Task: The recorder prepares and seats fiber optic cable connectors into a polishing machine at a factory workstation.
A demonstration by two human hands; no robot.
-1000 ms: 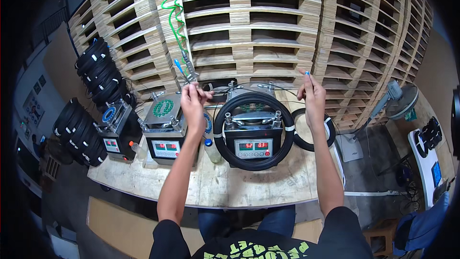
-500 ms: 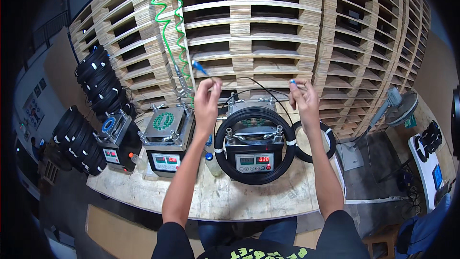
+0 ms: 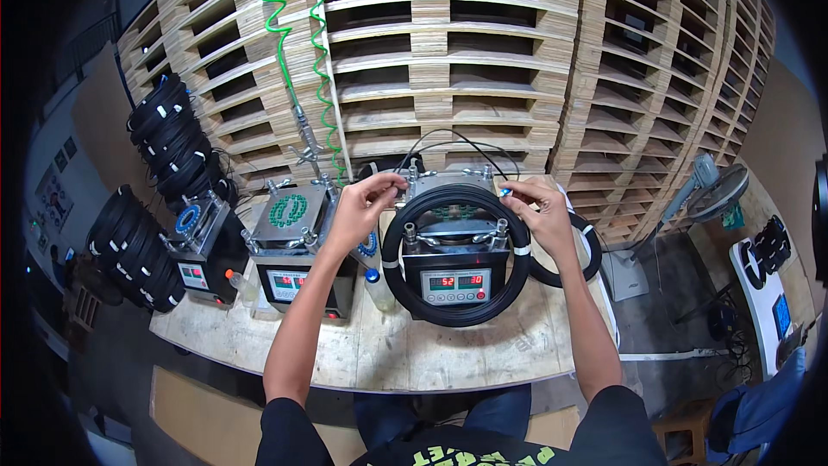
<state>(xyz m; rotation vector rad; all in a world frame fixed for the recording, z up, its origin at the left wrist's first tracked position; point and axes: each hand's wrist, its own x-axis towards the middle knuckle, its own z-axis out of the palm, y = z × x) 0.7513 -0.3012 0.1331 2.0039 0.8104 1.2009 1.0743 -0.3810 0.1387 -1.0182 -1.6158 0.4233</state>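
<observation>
A coil of black cable [image 3: 395, 269] with white ties stands upright in front of the middle machine [image 3: 457, 289]. My left hand [image 3: 366, 203] is at the coil's upper left, its thumb and fingers pinched on a thin black cable. At the upper right of the coil, my right hand [image 3: 543, 211] pinches the other cable end, where a small blue tip [image 3: 504, 193] shows at the fingertips. The loose cable [image 3: 448, 130] arches up between the hands, behind the coil. What lies inside the left fingertips is mostly hidden.
Two more machines [image 3: 288, 211] with metal top plates stand to the left on the wooden table [image 3: 431, 354]. A bottle with a blue cap [image 3: 379, 292] stands near my left forearm. Another black coil [image 3: 595, 250] lies right; several are stacked far left. Wooden pallets [image 3: 431, 52] rise behind.
Both hands have come down toward the top of the coil, the right also moving left. The blue end above my left hand no longer shows. The middle machine's display has changed.
</observation>
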